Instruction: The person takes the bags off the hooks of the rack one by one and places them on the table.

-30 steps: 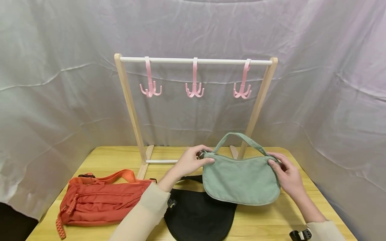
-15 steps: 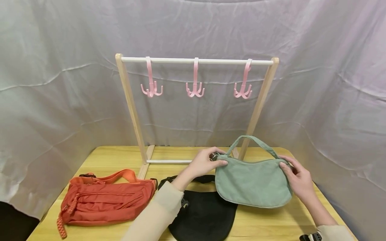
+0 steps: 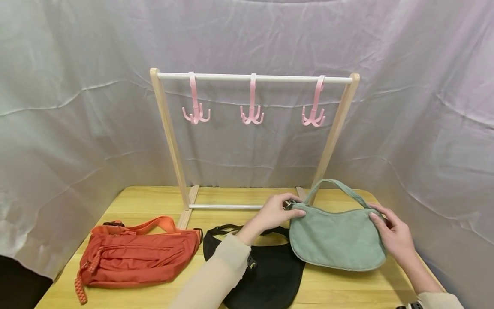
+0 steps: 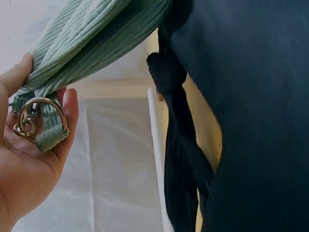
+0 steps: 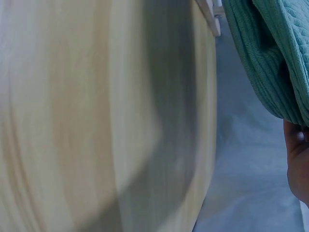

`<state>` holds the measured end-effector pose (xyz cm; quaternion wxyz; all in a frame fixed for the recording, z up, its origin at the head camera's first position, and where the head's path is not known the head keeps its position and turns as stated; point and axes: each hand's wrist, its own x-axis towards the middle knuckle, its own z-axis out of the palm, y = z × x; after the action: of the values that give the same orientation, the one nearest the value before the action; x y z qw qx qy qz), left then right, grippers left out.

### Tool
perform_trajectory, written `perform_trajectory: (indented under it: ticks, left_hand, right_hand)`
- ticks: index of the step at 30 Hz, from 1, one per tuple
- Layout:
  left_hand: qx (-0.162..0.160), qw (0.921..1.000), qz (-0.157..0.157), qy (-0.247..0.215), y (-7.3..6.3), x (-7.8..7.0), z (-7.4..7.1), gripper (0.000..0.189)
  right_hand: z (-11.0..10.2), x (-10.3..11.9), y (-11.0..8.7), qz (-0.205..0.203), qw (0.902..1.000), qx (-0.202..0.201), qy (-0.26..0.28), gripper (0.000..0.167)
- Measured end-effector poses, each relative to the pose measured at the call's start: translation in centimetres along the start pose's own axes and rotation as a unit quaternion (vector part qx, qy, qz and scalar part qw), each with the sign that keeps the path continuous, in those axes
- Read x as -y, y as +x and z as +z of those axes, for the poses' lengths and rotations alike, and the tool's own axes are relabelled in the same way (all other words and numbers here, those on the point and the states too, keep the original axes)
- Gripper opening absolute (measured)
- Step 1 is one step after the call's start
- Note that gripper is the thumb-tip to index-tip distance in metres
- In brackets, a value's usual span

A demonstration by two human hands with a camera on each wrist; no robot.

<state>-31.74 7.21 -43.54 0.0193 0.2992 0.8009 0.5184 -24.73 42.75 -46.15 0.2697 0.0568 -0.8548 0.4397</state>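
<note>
A sage green handbag (image 3: 337, 238) of ribbed fabric is held up at the right of the table, its short handle arching above it. My left hand (image 3: 278, 211) pinches its top left corner, thumb in front and fingers behind. In the left wrist view, metal rings (image 4: 41, 116) at that corner lie over the palm. The top right corner is gripped by my right hand (image 3: 394, 234), thumb on the front; its fingers behind the bag are hidden. A black bag (image 3: 266, 274) lies on the table, partly under my left forearm and overlapped by the green bag's lower left.
A red waist bag (image 3: 135, 259) lies at the table's left. Behind stands a wooden rack (image 3: 170, 137) with a white bar (image 3: 224, 77), from which hang a left pink hook (image 3: 196, 113), a middle pink hook (image 3: 252, 115) and a right pink hook (image 3: 314, 116). Grey curtains surround the table.
Both hands have carried the green handbag to the right and slightly down toward the viewer. More of the black bag's strap and left side shows now.
</note>
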Motion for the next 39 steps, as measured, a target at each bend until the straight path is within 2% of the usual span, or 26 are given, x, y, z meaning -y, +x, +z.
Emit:
perform_trajectory:
  ticks: [8, 16, 23, 30, 39]
  left_hand:
    - [0.014, 0.9997, 0.004, -0.017, 1.2, -0.1, 1.9, 0.035]
    - [0.025, 0.9986, -0.008, -0.046, 2.0, -0.5, 4.0, 0.035]
    - [0.024, 0.9976, -0.025, -0.060, 2.4, -0.3, 5.7, 0.034]
    - [0.035, 0.9934, -0.054, -0.096, 2.4, -0.5, 7.2, 0.033]
    - [0.054, 0.9924, -0.058, -0.094, 2.3, -0.4, 8.0, 0.031]
  right_hand:
    - [-1.4, -1.4, -0.2, 0.009, 0.9978, -0.007, -0.065, 0.034]
    - [-2.6, -2.9, -0.2, 0.029, 0.9946, -0.008, -0.099, 0.034]
    - [-3.5, -3.9, -0.1, 0.041, 0.9908, 0.004, -0.129, 0.035]
    - [-4.4, -4.7, -0.3, 0.047, 0.9870, 0.028, -0.151, 0.037]
    - [-4.8, -5.4, -0.6, 0.059, 0.9796, 0.061, -0.182, 0.041]
